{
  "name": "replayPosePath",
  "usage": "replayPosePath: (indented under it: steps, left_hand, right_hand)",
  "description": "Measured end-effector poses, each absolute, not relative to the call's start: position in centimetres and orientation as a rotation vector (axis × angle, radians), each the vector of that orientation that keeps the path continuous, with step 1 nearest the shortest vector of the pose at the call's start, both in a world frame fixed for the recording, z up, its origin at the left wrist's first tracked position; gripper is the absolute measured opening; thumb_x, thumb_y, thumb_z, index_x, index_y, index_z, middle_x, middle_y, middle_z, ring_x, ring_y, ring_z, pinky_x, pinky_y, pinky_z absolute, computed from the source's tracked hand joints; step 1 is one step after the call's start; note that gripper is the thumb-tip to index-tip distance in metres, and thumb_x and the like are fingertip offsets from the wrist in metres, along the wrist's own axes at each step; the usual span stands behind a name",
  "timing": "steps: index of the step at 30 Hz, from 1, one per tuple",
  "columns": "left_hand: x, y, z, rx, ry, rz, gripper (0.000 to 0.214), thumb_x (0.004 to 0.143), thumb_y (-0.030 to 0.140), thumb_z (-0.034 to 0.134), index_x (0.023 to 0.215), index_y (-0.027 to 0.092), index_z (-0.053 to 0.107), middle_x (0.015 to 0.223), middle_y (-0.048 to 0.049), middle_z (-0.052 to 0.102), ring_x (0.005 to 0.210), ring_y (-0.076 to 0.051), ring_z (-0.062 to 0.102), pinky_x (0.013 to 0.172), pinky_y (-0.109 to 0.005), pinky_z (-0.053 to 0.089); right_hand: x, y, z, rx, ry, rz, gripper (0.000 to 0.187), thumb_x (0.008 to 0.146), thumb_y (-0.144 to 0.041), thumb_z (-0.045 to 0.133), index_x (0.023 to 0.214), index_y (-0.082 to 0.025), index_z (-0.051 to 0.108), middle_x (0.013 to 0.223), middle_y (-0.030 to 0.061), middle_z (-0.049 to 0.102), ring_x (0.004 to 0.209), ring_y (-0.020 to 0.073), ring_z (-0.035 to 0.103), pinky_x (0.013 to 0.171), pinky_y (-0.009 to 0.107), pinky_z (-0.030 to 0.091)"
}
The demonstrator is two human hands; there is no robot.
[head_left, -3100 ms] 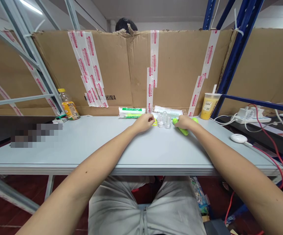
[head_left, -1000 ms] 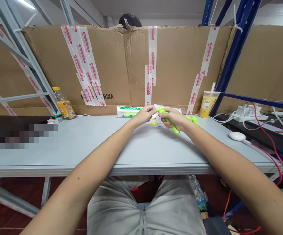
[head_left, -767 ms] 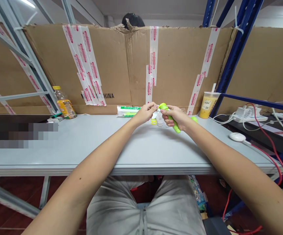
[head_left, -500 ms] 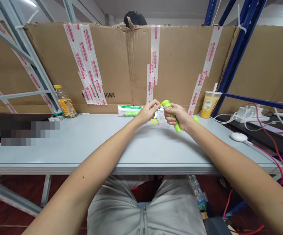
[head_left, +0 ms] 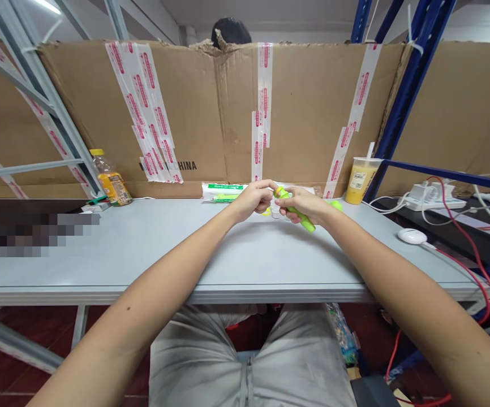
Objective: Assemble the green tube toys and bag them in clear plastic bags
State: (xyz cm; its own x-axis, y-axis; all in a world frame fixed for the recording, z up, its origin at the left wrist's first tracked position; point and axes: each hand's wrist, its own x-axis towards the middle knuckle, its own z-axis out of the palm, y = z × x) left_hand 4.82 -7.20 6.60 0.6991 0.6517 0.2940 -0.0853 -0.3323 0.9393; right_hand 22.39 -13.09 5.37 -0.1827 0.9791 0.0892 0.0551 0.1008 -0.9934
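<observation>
My right hand [head_left: 302,202] is wrapped round a lime-green plastic handle-like piece [head_left: 306,222], whose thin end points down toward me and whose wider head leans up to the left. My left hand [head_left: 252,200] is closed, its index finger reaching to the head of the green piece. Whatever its curled fingers hold, if anything, is hidden. Below and between the hands, a small yellow ring-shaped piece [head_left: 266,211] and a small clear plastic piece [head_left: 275,212] show on the table, partly covered. Behind my right wrist lies another lime-green round piece [head_left: 337,204].
A white-and-green plastic packet [head_left: 222,192] lies along the cardboard wall [head_left: 185,107]. A juice bottle [head_left: 115,183] stands at the back left, a cup of yellow drink [head_left: 360,181] at the back right. A white mouse-like device [head_left: 412,236] and cables lie right. Someone's head shows above the cardboard.
The green piece has tipped flatter, its head lower and leaning more to the left. My left fingers have curled in closer beside it. The view has shifted slightly.
</observation>
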Motion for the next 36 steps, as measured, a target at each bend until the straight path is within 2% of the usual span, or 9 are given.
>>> replayPosePath:
  steps: [7,12,16,20,22,26,29,33,36]
  left_hand:
    - [4.8,-7.7,6.8,1.766,0.498,0.794,0.018,0.064,0.016,0.054,0.075,0.013,0.067,0.049,0.0075,0.024,0.044,-0.005,0.017,0.046,-0.024,0.012]
    - [4.7,-7.2,6.2,1.847,0.516,0.751,0.011,0.062,0.017,0.053,0.055,0.014,0.061,0.048,0.0023,0.036,0.046,-0.005,0.018,0.047,-0.028,0.011]
    - [4.4,-6.6,5.9,1.838,0.525,0.777,0.018,0.063,0.018,0.053,0.070,0.013,0.069,0.051,0.0035,0.037,0.045,-0.005,0.018,0.048,-0.027,0.010]
    - [4.5,-7.2,6.3,1.846,0.453,0.830,0.013,0.064,0.020,0.053,0.064,0.013,0.065,0.053,0.0025,0.038,0.046,-0.005,0.021,0.047,-0.026,0.012]
    - [4.6,-7.7,6.8,1.858,0.431,0.896,0.016,0.064,0.019,0.053,0.069,0.013,0.067,0.052,0.0028,0.038,0.047,-0.006,0.024,0.046,-0.025,0.015]
    - [4.8,-8.1,7.4,1.895,0.438,1.087,0.033,0.066,0.017,0.052,0.090,0.011,0.074,0.048,0.0052,0.034,0.046,-0.007,0.027,0.046,-0.024,0.019]
    - [4.7,-8.1,7.5,1.820,0.424,1.086,0.030,0.068,0.018,0.054,0.090,0.010,0.074,0.047,0.0069,0.028,0.045,-0.006,0.023,0.046,-0.024,0.017]
    - [4.6,-8.2,7.3,1.694,0.364,0.985,0.021,0.069,0.019,0.056,0.079,0.009,0.072,0.046,0.0087,0.020,0.042,-0.005,0.018,0.046,-0.024,0.015]
    - [4.6,-8.4,7.2,1.684,0.349,0.944,0.021,0.068,0.019,0.056,0.077,0.009,0.073,0.042,0.0080,0.023,0.041,-0.005,0.020,0.045,-0.025,0.015]
  right_hand:
    - [23.5,-13.3,5.7,-1.354,-1.728,1.094,0.042,0.080,-0.027,0.076,0.104,-0.022,0.042,0.061,-0.0033,0.056,0.040,0.0098,0.045,0.034,0.022,0.034]
    - [24.1,-13.9,5.6,-1.322,-1.949,1.009,0.042,0.079,-0.029,0.078,0.106,-0.021,0.046,0.059,-0.0034,0.055,0.039,0.0113,0.047,0.032,0.022,0.035]
    - [23.7,-14.5,5.5,-1.196,-1.946,0.931,0.061,0.076,-0.030,0.081,0.127,-0.023,0.047,0.061,-0.0047,0.055,0.038,0.0103,0.045,0.031,0.021,0.033]
    - [23.2,-15.3,6.0,-0.986,-1.791,0.932,0.078,0.078,-0.038,0.079,0.142,-0.026,0.036,0.058,-0.0078,0.050,0.038,0.0092,0.039,0.032,0.020,0.027]
    - [23.1,-15.6,6.4,-0.844,-1.678,1.031,0.066,0.083,-0.044,0.072,0.137,-0.027,0.038,0.058,-0.0083,0.047,0.037,0.0082,0.034,0.034,0.019,0.024]
    - [23.2,-15.2,7.1,-0.682,-1.459,1.239,0.036,0.085,-0.046,0.068,0.105,-0.024,0.047,0.059,-0.0068,0.046,0.039,0.0055,0.028,0.035,0.017,0.021]
    - [23.2,-14.4,7.1,-0.719,-1.337,1.309,0.033,0.085,-0.044,0.070,0.093,-0.022,0.046,0.060,-0.0058,0.044,0.040,0.0044,0.029,0.035,0.015,0.021]
    - [23.4,-13.7,6.6,-0.854,-1.324,1.519,0.033,0.086,-0.042,0.071,0.095,-0.020,0.048,0.061,-0.0048,0.045,0.040,0.0033,0.028,0.035,0.013,0.021]
    - [23.7,-13.8,6.3,-0.921,-1.381,1.597,0.035,0.086,-0.044,0.071,0.098,-0.021,0.049,0.062,-0.0036,0.049,0.040,0.0037,0.031,0.034,0.013,0.023]
